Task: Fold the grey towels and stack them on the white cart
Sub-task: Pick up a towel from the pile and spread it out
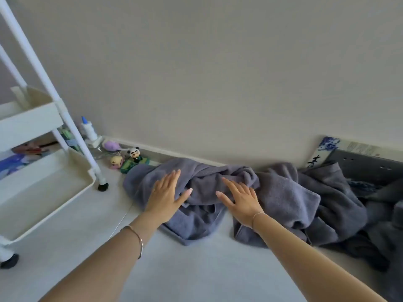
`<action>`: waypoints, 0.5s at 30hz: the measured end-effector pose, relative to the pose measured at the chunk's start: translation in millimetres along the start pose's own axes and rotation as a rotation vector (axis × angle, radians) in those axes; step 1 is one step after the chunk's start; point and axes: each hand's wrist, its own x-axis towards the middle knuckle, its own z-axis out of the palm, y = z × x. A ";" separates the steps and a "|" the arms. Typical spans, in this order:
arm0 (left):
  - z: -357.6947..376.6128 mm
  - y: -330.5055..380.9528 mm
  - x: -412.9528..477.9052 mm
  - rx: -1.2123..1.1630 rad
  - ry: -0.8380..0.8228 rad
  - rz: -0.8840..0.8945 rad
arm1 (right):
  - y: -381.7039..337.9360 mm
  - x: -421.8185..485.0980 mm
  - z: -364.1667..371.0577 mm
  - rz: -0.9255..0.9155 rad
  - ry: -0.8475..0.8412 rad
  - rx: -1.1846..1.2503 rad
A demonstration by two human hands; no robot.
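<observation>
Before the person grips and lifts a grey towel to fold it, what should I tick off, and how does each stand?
1. Both hands free: ok; left hand and right hand lie flat and open on the crumpled towel.
2. One towel singled out: not ok; it bunches against the other grey towels.
3. A corner findable: cannot tell.
4. Cart tray ready for a stack: ok, bare where visible.
5. Toys clear of the towel: not ok, right at its edge.

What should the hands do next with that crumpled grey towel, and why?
Probably grip the grey towel and spread it flat. It lies bunched on the floor, and the left hand and right hand are open over it, gripping nothing. The white cart shelf beside it holds no towel.
</observation>
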 end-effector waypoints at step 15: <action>50.3 -74.4 -65.5 0.234 -0.066 0.583 | -0.3 -48.7 108.7 -0.385 -0.090 -0.153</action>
